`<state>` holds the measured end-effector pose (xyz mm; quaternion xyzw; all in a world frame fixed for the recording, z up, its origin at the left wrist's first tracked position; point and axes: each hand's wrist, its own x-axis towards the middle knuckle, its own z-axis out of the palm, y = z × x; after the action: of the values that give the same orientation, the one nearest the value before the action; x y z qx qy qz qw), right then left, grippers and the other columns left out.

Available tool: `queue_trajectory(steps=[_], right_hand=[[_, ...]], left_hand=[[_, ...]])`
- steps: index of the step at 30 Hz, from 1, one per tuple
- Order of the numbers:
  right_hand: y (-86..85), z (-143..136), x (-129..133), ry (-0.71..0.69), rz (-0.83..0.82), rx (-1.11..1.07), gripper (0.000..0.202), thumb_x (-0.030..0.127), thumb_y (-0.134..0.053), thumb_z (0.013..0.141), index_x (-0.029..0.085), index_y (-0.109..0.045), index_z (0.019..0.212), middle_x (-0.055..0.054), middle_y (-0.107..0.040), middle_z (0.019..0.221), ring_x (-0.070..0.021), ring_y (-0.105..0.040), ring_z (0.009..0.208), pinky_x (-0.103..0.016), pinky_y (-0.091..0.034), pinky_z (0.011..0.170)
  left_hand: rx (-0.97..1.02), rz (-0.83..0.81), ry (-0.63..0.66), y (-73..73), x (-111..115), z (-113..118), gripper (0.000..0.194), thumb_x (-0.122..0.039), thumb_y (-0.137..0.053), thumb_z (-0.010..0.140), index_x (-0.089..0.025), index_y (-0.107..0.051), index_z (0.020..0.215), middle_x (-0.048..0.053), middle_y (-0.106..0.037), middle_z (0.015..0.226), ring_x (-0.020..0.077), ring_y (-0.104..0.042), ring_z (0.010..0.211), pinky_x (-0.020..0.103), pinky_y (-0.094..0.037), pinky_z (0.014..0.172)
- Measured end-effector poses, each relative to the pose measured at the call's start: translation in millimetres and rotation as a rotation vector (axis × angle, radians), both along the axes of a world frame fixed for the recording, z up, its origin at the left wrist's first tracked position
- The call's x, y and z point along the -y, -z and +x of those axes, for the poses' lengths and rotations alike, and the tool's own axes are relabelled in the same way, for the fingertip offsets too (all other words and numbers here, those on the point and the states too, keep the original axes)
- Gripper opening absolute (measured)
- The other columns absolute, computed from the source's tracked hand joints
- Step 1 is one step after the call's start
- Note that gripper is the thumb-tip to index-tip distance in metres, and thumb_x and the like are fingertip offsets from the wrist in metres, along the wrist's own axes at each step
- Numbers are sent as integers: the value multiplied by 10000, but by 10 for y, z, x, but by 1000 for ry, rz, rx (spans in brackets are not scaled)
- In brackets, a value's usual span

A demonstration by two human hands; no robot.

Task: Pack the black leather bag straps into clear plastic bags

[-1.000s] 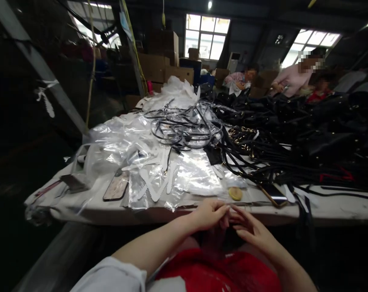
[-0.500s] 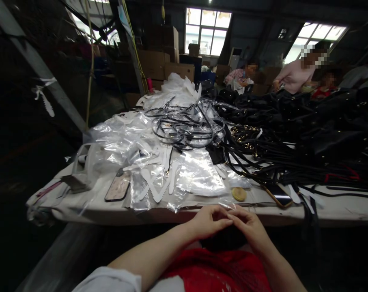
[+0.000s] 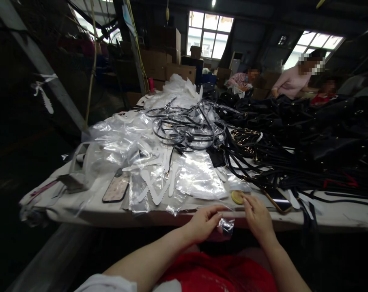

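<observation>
My left hand point(image 3: 203, 223) is closed, with a small clear plastic bag point(image 3: 227, 226) pinched between thumb and fingers just off the table's front edge. With fingers stretched forward, my right hand point(image 3: 258, 219) touches the near right rim of a small round yellow disc point(image 3: 236, 197), brownish in the middle. It appears to hold nothing. Beyond both hands lies a flat clear plastic bag point(image 3: 200, 182). White serrated plastic strips point(image 3: 156, 194) rest left of it, beside a short black strap with a gold clasp point(image 3: 167, 174).
A phone with a patterned case point(image 3: 116, 187) lies left, and a dark phone point(image 3: 278, 200) right. A tape dispenser point(image 3: 80, 162) stands at the left end. Looped black straps point(image 3: 186, 129), plastic bags point(image 3: 119, 134) and black bags point(image 3: 323, 134) are heaped behind. Co-workers point(image 3: 293, 83) are farther back.
My hands were together at the table edge and have parted. The right hand moved forward and right onto the yellow disc. The clear bag now shows plainly in my left hand.
</observation>
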<state>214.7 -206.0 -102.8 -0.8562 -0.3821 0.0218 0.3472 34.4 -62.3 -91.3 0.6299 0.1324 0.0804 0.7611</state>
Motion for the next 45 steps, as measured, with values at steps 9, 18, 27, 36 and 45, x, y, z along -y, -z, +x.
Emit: queue_trajectory(steps=[9,18,27,36,45], right_hand=[[-299,-374,-8,-8,319,-984,383,535,-830,657,178,-739,759,-14,-638,641,-181,-582,612,-307,-508,623],[-398,-490,-38,-115,209,-786,338,491,-808,687,177,-705,614,-11,-635,600,-165,-556,607,-262,-453,595],[-278,-662,-43,-128,265,-717,392,456,-814,695,203,-533,589,47,-508,546,-114,-452,516,-220,-367,488],[-506,-623,-11,-245,134,-710,289,487,-698,794,211,-773,838,-70,-764,838,-258,-700,812,-318,-554,736],[-642,-557,45,-304,-19,-598,219,420,-728,772,231,-775,871,-58,-778,876,-259,-712,826,-325,-554,753]], left_hand=[[19,204,161,113,-44,-33,396,-371,-507,950,-175,-647,1264,4,-607,617,124,-569,559,242,-491,632],[45,263,83,118,-40,-103,325,-341,-701,797,-148,-733,1056,94,-733,1017,204,-669,919,296,-516,849],[4,269,-36,77,52,-36,269,-371,-712,787,-111,-740,729,36,-663,665,120,-553,612,207,-401,567],[14,508,89,57,-39,-63,123,-236,-672,807,-157,-766,812,37,-740,778,136,-647,710,201,-461,673],[-55,501,223,18,-103,-125,181,-305,-681,843,-153,-777,871,44,-760,826,136,-661,716,181,-443,626]])
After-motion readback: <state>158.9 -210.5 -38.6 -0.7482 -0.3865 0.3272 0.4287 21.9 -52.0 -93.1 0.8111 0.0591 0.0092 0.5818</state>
